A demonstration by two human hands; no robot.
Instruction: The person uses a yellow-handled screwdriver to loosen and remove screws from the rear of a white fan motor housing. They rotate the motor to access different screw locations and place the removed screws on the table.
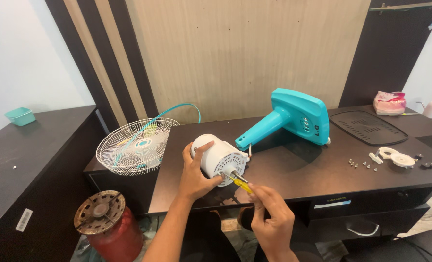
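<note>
Dark desk [293,165]: left hand [195,174] on white motor housing [219,156].

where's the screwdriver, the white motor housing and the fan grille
screwdriver [241,184], head view, on its yellow handle
white motor housing [217,153], head view, on its curved side wall
fan grille [137,145], head view, near its hub

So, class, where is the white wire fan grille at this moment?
In the head view, the white wire fan grille leans at the dark desk's left end, left of the white motor housing held by the left hand.
</note>
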